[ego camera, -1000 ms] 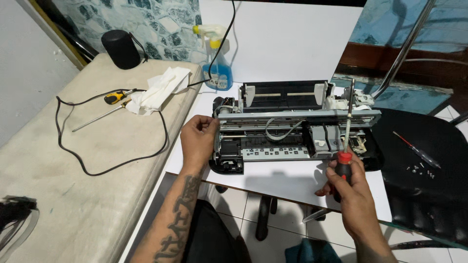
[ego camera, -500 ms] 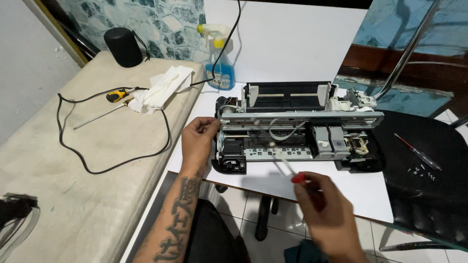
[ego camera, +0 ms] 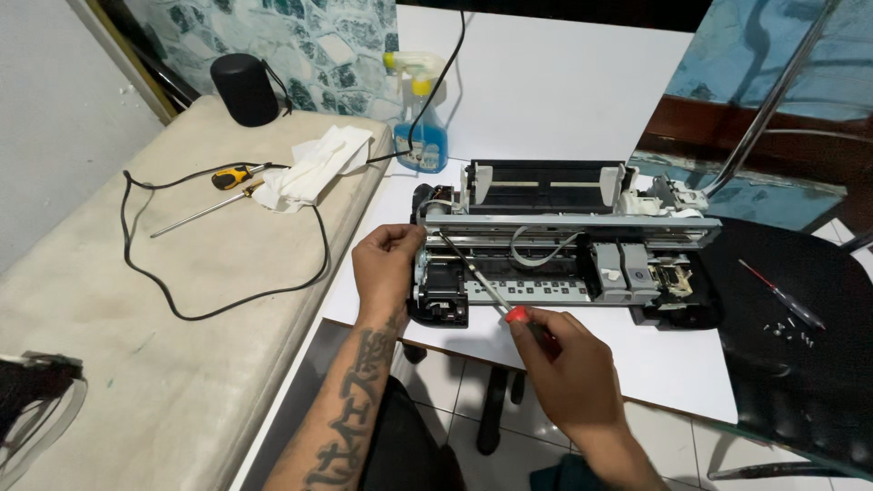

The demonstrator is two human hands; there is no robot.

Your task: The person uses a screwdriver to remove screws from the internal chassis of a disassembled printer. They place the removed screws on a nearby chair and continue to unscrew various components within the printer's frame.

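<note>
Since half a second ago your right hand (ego camera: pixel 582 377) has carried the red-handled screwdriver (ego camera: pixel 491 289) up from the near edge of the bench (ego camera: pixel 546 100), and its tip now reaches into the left end of the printer; a second ago that hand held the tool upright at the printer's right end.

The white bench carries the opened printer (ego camera: pixel 564 241), cover off, its long axis running left to right across your view, with the paper tray at the back and the metal rail along the front. It sits near the bench's front edge, just ahead of your hands.

Your left hand (ego camera: pixel 386 264) is curled loosely shut against the printer's left end, fingers touching the frame by the rail.

Your right hand is closed around the screwdriver's handle. The shaft runs on a diagonal, pointing up and to the left, away from you, with the tip close by your left hand's fingers.

A blue spray bottle (ego camera: pixel 420 136) stands behind the printer's left corner.
</note>
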